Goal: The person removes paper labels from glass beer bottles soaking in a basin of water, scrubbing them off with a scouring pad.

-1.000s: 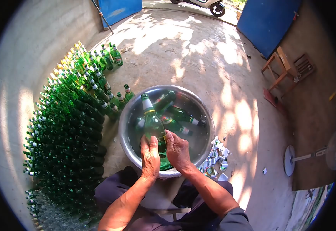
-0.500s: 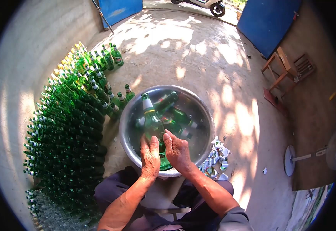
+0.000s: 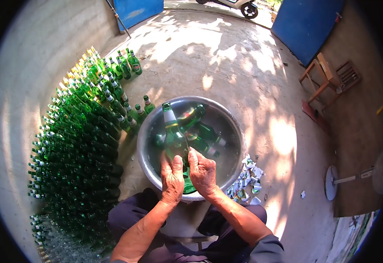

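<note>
Between my two hands is a green glass beer bottle (image 3: 174, 136), its neck pointing away from me and a pale label round the neck. My left hand (image 3: 172, 179) grips its left side near the base. On the other side my right hand (image 3: 202, 172) is closed on it, thumb on the glass. The bottle lies over the near part of a round metal basin (image 3: 239, 175) holding cloudy water. Several more green bottles (image 3: 205, 133) lie partly under the water in the basin.
A large mass of standing green bottles (image 3: 82, 136) fills the floor to my left. Torn label scraps (image 3: 247, 182) lie right of the basin. A wooden stool (image 3: 319, 79) and a standing fan (image 3: 354, 177) are farther right. Blue doors (image 3: 305, 33) and a scooter (image 3: 235, 5) are ahead.
Both hands stay on the bottle with almost no shift. A bottle at the back of the basin has turned slightly, showing more of its label. The view has moved a little.
</note>
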The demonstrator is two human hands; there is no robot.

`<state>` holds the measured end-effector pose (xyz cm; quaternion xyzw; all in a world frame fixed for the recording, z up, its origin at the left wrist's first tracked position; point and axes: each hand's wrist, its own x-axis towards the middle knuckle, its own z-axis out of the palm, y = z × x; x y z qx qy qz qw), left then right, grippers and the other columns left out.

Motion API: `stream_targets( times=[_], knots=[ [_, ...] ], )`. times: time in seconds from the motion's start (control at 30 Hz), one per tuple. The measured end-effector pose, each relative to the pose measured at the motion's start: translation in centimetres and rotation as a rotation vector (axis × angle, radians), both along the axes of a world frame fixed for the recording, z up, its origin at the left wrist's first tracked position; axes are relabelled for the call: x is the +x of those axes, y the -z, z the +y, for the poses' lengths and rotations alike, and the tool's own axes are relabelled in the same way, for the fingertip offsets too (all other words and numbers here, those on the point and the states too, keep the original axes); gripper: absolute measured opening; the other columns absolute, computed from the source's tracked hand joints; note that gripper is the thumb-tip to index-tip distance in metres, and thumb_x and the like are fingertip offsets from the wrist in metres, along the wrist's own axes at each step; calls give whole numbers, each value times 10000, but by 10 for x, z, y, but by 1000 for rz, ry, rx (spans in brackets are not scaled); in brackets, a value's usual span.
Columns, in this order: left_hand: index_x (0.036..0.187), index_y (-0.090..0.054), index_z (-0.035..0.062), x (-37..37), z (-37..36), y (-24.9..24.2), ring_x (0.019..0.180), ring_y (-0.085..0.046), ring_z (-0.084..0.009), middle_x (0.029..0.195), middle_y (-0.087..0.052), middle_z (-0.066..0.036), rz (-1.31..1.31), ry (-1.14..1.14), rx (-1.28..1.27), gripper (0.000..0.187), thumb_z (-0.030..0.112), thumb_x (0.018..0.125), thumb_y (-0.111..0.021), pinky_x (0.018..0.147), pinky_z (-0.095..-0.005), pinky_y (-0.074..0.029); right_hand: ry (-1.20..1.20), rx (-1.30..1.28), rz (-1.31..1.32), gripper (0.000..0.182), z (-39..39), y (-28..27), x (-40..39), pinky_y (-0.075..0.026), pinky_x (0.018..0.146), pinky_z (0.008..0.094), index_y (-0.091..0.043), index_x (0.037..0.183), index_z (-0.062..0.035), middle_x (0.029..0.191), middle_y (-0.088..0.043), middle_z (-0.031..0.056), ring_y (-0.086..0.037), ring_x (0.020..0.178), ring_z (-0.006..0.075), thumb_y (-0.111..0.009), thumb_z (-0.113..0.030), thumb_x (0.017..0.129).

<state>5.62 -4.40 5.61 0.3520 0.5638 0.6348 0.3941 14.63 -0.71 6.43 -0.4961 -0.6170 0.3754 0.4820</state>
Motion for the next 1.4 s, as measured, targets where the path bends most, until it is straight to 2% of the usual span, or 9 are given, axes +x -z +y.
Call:
stream_targets(
  times=[0.1,0.23,0.3,0.37,0.57,0.97,1.1,1.23,1.4],
  knots=[
    [1414,-451,18,-6,1,6,1104,-561,-208,1237,-599,-114,77,13,-56,465,343,1086,-499,977,-343,-455,21,-46,-31,214,1,-4,0,-487,586,277,-726,1096,35,685,-671,125,-573,640,63,-606,-126,1024],
    [1396,-477,19,-12,1,11,1116,-555,-204,1246,-598,-106,-36,45,-80,459,355,1084,-501,989,-332,-442,38,-106,-77,204,4,8,2,-489,592,270,-734,1081,31,712,-699,94,-582,652,57,-606,-117,1022],
    [1277,-558,53,-14,4,8,1040,-553,-123,1133,-601,-36,-211,80,-59,352,343,1099,-469,944,-312,-454,43,-103,-38,199,4,12,3,-500,614,267,-735,1084,27,738,-710,88,-597,676,58,-606,-110,1020],
    [1285,-566,50,-18,7,16,1058,-607,-152,1146,-630,-56,-285,81,-80,389,369,1104,-437,948,-321,-487,70,-113,177,195,4,14,3,-519,689,253,-731,1116,21,815,-734,90,-624,745,72,-610,-93,1014],
    [1317,-568,32,-22,6,13,1091,-659,-240,1211,-661,-113,-819,250,-103,529,472,1090,-382,989,-384,-524,75,269,-75,199,3,-6,10,-546,818,323,-724,1087,0,1040,-691,152,-690,922,253,-670,40,900],
    [1276,-608,22,-29,6,6,1051,-683,-266,1167,-695,-132,-1088,362,-84,592,537,1063,-407,967,-412,-541,-49,246,54,207,0,-13,17,-536,721,271,-708,1004,-15,980,-693,84,-670,823,182,-676,106,839],
    [1275,-610,20,-25,6,-12,1026,-692,-267,1150,-701,-133,-1090,308,-90,598,545,1053,-429,940,-421,-557,29,156,88,268,-2,-19,14,-522,761,271,-697,1114,-11,1056,-670,82,-630,862,145,-670,72,861],
    [1269,-612,23,-26,4,-6,1014,-695,-262,1140,-703,-131,-995,303,-85,599,554,1038,-461,925,-407,-565,-60,241,0,289,-5,-10,16,-540,723,316,-657,1154,-11,1069,-656,150,-663,871,237,-702,17,869],
    [1263,-617,31,-26,2,-4,1012,-695,-259,1133,-703,-130,-955,357,-42,589,554,1034,-475,927,-401,-566,-42,225,26,227,-8,-17,13,-534,679,303,-659,1090,-4,977,-647,122,-648,774,198,-708,23,870]
  ],
)
